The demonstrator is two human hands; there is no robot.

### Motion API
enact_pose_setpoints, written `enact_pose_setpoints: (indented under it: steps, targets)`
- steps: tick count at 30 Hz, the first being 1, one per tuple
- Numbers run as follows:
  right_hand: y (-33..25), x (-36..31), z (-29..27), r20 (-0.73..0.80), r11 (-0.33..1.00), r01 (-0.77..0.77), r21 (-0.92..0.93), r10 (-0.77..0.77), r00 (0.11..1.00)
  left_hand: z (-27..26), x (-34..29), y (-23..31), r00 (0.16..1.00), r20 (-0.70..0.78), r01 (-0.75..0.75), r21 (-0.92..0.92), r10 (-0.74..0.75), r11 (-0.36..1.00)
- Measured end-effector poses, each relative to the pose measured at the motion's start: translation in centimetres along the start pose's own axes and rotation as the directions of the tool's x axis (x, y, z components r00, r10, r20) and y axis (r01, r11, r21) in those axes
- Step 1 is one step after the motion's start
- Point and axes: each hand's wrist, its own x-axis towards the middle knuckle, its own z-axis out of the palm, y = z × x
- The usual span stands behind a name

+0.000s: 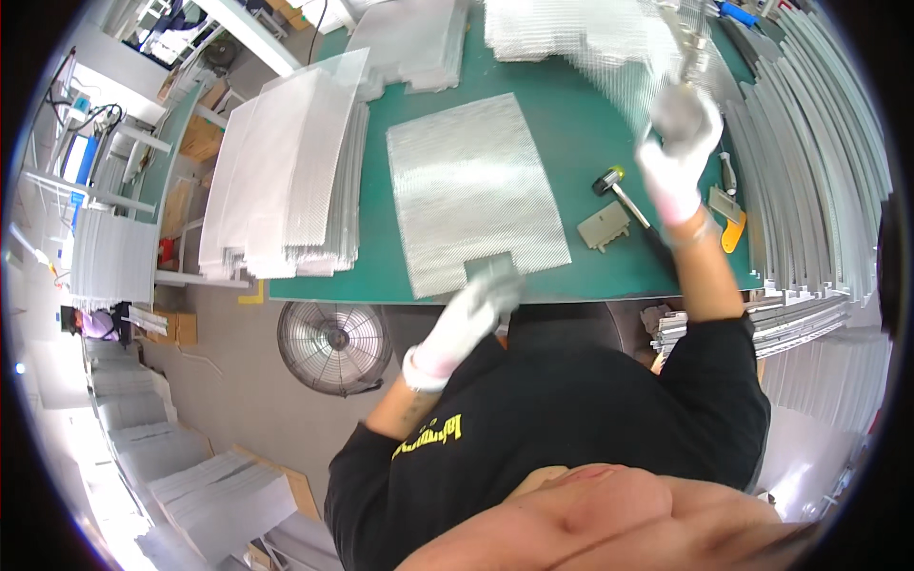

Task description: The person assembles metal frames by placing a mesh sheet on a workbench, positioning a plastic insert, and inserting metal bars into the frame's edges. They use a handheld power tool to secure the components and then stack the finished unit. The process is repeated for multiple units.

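A silvery mesh sheet lies flat near the middle of the green table, its notched edge at six o'clock, close to the person. Taking that sheet as the dial's centre, the gloved left hand is at six, its blurred fingers at the notch; I cannot tell whether they pinch or only touch the mesh. The gloved right hand is toward two o'clock, raised and smeared by motion, so whether it is spread or gripping something cannot be told. At three, a hammer lies just beside a pale flat block, with a yellow-handled tool farther out. Stacked mesh sheets stand at nine, more piles at eleven and one, and a round floor fan sits toward half past seven
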Motion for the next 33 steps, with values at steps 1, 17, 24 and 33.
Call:
enact_pose_setpoints:
  steps: [1, 17, 24, 33]
  targets:
    - [-2.1, -2.7, 1.7, 0.008, 0.994, -0.004, 0.11, 0.003, 1.0, 1.4, 2.4, 0.3, 0.94, -0.073, -0.339, -0.083, 0.333, 0.937]
    - [-12.9, -7.3, 1.3, 0.227, 0.731, -0.472, -0.493, 0.632, 0.741, 0.2, 0.4, 2.2, 0.588, -0.42, -0.356, 0.633, 0.692, 0.687]
    - [-10.5, -8.4, 5.9, 0.238, 0.625, -0.455, -0.635, 0.718, 0.654, -3.5, 0.9, 4.0, 0.676, -0.245, 0.239, 0.965, 0.695, 0.108]
    - [-7.6, -10.9, 7.6, 0.305, 0.645, -0.261, -0.718, 0.629, 0.715, -7.0, 2.4, 2.0, 0.746, -0.366, 0.387, 0.918, 0.557, 0.085]
